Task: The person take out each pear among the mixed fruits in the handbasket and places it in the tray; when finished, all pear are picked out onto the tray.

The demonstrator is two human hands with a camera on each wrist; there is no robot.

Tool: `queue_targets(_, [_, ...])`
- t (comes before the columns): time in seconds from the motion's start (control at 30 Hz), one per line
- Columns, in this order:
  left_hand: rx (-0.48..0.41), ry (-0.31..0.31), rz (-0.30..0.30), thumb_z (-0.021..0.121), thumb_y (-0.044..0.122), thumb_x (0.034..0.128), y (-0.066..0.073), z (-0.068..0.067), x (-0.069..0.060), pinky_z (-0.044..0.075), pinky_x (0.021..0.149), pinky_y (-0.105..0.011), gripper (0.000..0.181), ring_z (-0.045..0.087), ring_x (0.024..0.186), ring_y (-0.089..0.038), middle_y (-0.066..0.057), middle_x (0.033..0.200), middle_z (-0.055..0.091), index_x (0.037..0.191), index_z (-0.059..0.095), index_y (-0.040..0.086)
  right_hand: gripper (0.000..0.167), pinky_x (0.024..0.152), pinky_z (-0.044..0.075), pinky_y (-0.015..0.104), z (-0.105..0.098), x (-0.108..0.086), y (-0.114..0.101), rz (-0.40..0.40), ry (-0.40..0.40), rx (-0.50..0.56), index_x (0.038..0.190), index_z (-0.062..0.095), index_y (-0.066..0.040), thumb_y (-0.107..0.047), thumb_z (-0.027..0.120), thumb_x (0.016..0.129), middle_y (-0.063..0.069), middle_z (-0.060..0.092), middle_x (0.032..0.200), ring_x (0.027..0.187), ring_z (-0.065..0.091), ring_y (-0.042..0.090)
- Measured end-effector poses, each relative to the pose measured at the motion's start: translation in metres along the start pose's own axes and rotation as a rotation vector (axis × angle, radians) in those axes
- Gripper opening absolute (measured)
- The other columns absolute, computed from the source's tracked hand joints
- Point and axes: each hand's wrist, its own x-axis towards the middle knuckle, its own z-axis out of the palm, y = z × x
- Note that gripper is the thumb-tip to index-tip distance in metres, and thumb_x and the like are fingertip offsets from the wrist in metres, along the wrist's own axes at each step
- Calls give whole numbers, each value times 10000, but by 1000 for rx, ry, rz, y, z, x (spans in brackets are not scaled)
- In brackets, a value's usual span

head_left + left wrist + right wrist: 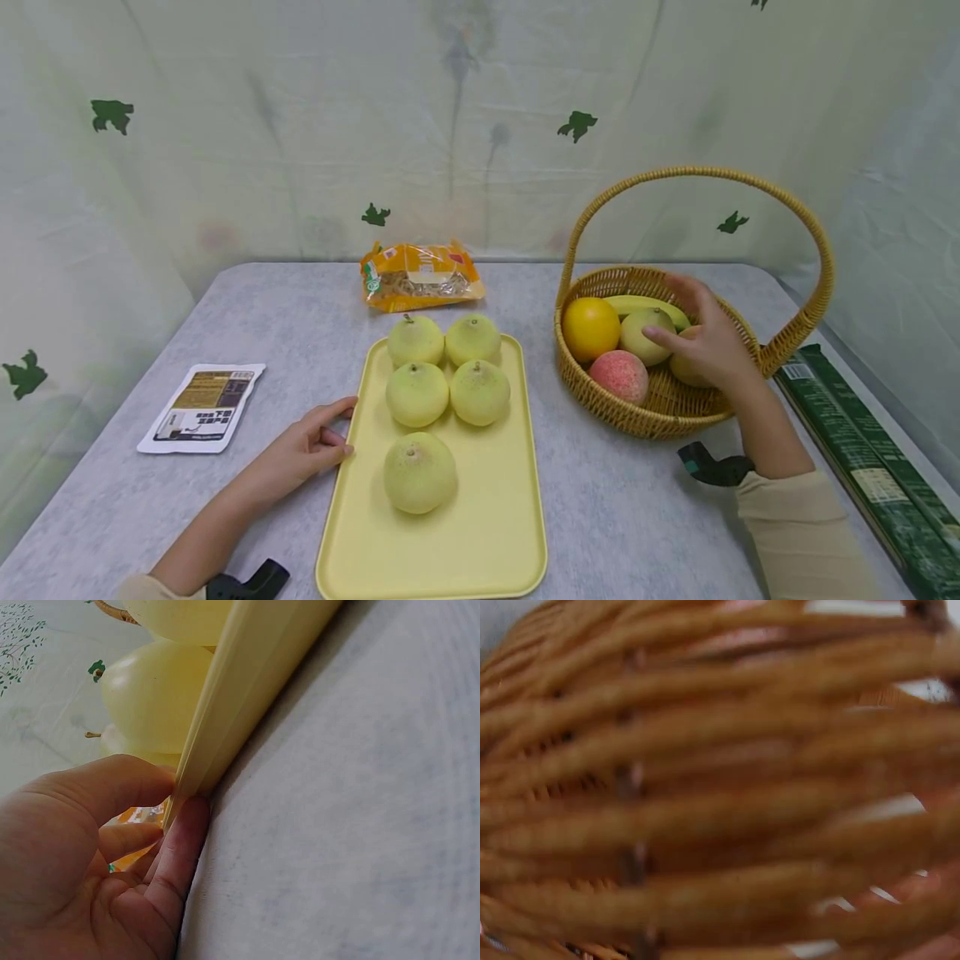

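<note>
A yellow tray [480, 533] bears several round, pale yellow-green pears [420, 472], four grouped at its far end and one nearer the middle. At the tray's left edge, my left hand [311, 442] pinches the rim; the left wrist view shows the thumb and fingers against it. My right hand [708, 337] is over the wicker basket [637, 421], thumb and fingers spread apart, above a tan round fruit [686, 367] it partly hides. Also in the basket are a pale green pear [645, 333], an orange [591, 330], a peach [619, 377] and bananas [630, 306]. Blurred wicker fills the right wrist view.
Behind the tray lies an orange food packet [422, 277]. A white pouch [202, 408] lies flat on the left. The basket's tall handle [697, 172] arches above its bowl. Along the right table edge is a long dark green package [862, 458].
</note>
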Motion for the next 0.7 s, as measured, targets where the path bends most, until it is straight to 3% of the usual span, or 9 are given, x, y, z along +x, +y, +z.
queue_targets(0.27, [4,-2,-2,575,50,860,-1,0,0,446,671,-231,640,529,860,-142,-216,1303,288,1401,239,-14,844,942,241,570,-5,7,16,45,-87,-22,1430,138,-76,-322,660,814,192,186,1436,1265,206,404])
queue_targets(0.5, [2,-1,1,575,49,860,-1,0,0,445,676,-228,640,526,858,-137,-215,1304,287,1400,238,-18,796,943,248,559,-12,18,24,15,-193,-45,1396,192,-7,-281,664,817,216,252,1386,1238,242,412])
queue_targets(0.7, [4,-4,20,570,43,862,-2,0,1,444,672,-224,634,529,850,-127,-218,1290,294,1397,236,-30,799,943,257,541,-16,25,28,3,-291,-170,1376,263,-14,-360,679,789,234,325,1340,1203,311,392])
